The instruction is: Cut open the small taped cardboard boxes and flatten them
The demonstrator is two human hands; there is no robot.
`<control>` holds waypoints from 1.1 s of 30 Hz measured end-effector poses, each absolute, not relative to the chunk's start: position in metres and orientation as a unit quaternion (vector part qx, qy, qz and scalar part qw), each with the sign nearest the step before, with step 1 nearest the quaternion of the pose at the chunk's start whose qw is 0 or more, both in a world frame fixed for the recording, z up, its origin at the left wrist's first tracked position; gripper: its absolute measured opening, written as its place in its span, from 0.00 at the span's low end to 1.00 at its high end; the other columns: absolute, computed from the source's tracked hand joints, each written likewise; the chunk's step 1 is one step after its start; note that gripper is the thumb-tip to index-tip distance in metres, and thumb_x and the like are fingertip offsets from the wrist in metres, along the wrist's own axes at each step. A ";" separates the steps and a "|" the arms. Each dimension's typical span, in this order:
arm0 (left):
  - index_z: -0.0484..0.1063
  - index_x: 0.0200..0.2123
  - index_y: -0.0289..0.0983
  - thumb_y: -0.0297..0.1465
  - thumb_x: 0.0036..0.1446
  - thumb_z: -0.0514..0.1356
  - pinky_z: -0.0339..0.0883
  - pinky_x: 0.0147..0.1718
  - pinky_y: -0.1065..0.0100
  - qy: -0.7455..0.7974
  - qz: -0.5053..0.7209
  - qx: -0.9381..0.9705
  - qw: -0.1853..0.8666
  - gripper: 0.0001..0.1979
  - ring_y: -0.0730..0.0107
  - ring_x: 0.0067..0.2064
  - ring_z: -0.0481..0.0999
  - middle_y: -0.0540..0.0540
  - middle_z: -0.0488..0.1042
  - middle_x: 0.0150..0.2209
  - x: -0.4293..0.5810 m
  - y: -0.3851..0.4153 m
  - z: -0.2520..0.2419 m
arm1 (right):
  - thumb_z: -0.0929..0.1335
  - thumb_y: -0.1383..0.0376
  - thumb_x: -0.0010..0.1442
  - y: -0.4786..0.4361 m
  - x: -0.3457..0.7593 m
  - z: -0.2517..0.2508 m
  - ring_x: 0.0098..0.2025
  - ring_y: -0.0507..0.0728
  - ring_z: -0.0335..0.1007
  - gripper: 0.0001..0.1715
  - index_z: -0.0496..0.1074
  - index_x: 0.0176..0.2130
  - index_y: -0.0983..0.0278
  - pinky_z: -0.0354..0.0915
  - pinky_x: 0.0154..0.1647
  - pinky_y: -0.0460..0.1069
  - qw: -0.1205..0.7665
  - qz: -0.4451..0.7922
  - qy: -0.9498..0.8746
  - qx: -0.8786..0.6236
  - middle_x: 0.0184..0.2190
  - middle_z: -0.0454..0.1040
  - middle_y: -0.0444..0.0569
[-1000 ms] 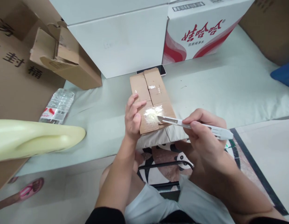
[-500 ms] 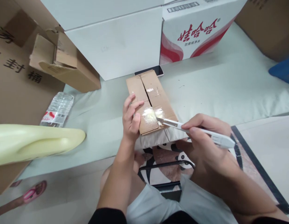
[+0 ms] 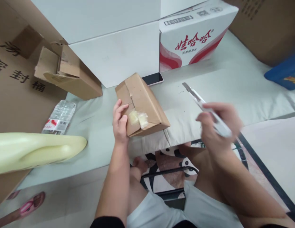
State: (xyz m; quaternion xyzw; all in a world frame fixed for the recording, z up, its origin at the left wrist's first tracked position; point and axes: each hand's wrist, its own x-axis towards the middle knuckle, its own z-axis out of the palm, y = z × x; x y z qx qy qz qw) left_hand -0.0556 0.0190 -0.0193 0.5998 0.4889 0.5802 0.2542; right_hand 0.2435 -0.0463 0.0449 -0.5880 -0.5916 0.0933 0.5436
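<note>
A small brown cardboard box (image 3: 145,101) with clear tape along its top seam lies on a pale green mat (image 3: 233,85), tilted up on its left side. My left hand (image 3: 120,122) grips the box's near-left edge, fingers curled on the flap. My right hand (image 3: 217,126), blurred by motion, is closed round a white utility knife (image 3: 204,106) held in the air to the right of the box. The blade points up and to the left, away from the cardboard.
A phone (image 3: 152,78) lies behind the box. Large white cartons (image 3: 114,53), a red-and-white printed carton (image 3: 192,41), brown cartons (image 3: 66,76), a flattened plastic bottle (image 3: 59,115), a pale yellow object (image 3: 38,150) and a blue object (image 3: 284,72) ring the mat.
My right hand has lifted the knife off the box's tape and swung it up to the right. My left hand has turned and tilted the box to the left.
</note>
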 end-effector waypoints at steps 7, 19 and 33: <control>0.68 0.61 0.52 0.62 0.47 0.67 0.46 0.75 0.43 0.432 0.583 0.563 0.395 0.41 0.42 0.78 0.47 0.47 0.51 0.76 -0.080 0.023 -0.029 | 0.68 0.63 0.59 0.004 0.231 -0.033 0.62 0.74 0.69 0.35 0.70 0.65 0.63 0.69 0.58 0.70 0.218 0.115 -0.714 -0.655 0.60 0.71 0.65; 0.66 0.64 0.55 0.60 0.48 0.69 0.74 0.58 0.52 0.432 0.565 0.558 0.427 0.42 0.45 0.66 0.71 0.43 0.65 0.69 -0.075 0.017 -0.024 | 0.66 0.57 0.60 0.003 0.213 -0.051 0.71 0.73 0.58 0.36 0.68 0.67 0.59 0.53 0.71 0.76 0.307 0.273 -0.753 -0.513 0.66 0.69 0.58; 0.63 0.28 0.40 0.38 0.56 0.58 0.71 0.23 0.72 0.623 0.647 0.348 0.268 0.10 0.73 0.23 0.73 0.53 0.67 0.21 -0.048 0.019 -0.013 | 0.67 0.48 0.66 0.002 0.207 -0.052 0.77 0.66 0.51 0.51 0.42 0.77 0.54 0.50 0.77 0.70 0.416 0.401 -0.686 -0.443 0.76 0.54 0.55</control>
